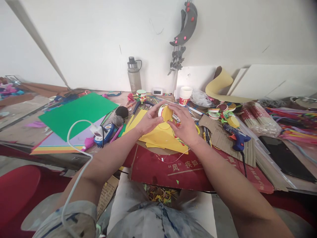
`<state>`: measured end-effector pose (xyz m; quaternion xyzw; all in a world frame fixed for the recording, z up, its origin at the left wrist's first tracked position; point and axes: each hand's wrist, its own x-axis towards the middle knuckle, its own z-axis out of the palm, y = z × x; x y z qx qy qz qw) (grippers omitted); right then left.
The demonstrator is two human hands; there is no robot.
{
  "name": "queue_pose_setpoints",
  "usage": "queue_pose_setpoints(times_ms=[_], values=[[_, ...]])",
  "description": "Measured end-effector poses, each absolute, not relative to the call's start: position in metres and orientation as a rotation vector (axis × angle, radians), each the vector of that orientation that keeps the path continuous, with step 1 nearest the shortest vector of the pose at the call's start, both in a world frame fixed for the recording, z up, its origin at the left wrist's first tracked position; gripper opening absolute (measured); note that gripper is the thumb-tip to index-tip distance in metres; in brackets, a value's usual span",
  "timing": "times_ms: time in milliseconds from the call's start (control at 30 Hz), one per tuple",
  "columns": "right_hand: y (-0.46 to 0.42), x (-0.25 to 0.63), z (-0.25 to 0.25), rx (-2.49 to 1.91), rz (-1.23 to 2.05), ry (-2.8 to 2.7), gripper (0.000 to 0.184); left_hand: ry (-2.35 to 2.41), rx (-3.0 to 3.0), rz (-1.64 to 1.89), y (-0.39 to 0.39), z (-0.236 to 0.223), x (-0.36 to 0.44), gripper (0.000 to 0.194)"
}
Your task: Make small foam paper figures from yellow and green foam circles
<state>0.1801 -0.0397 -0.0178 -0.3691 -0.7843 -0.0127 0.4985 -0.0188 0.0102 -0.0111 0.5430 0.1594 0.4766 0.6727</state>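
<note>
Between my two hands, above the worktop, is a short round piece of paper cup (167,113) with a white and red rim and a yellow paper face. My left hand (150,119) grips its left side, thumb underneath and fingers along the top. From the right, my right hand (183,125) is closed on the same piece, with fingertips at its yellow face. Directly below lie yellow paper sheets (160,136), one marked with a circle outline. They rest on a red printed board (153,168). Small scraps under my right hand are partly hidden.
A blue glue gun (239,140) lies on cardboard (218,135) at the right, near a black phone (287,157). Stacked paper cups (185,95) and a bottle (134,75) stand behind. Green paper (79,114) covers the left side. A white cable (78,178) crosses my left arm.
</note>
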Motion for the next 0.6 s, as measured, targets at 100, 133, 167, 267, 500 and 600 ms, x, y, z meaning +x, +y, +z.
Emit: queue_pose_setpoints(times_ms=[100,133,167,267,500,600], values=[[-0.0393,0.1804,-0.018,-0.92,-0.015,-1.903,0.059,0.38,1.222,1.059,0.0118,-0.0135,-0.0201,0.086],[-0.0392,0.1806,-0.018,-0.921,-0.016,-1.904,0.058,0.38,1.226,1.059,0.0119,-0.0137,-0.0204,0.085],[-0.0389,0.1808,-0.0178,-0.919,-0.018,-1.904,0.058,0.378,1.233,1.06,0.0119,-0.0137,-0.0206,0.084],[-0.0379,0.182,-0.0168,-0.91,-0.017,-1.905,0.052,0.373,1.243,1.056,0.011,-0.0131,-0.0204,0.078],[-0.0348,0.186,-0.0148,-0.947,0.155,-1.847,0.04,0.41,1.024,1.052,0.0092,-0.0164,-0.0153,0.06],[-0.0333,0.1865,-0.0171,-0.946,0.287,-1.774,0.039,0.403,0.945,1.058,0.009,-0.0172,-0.0128,0.051]])
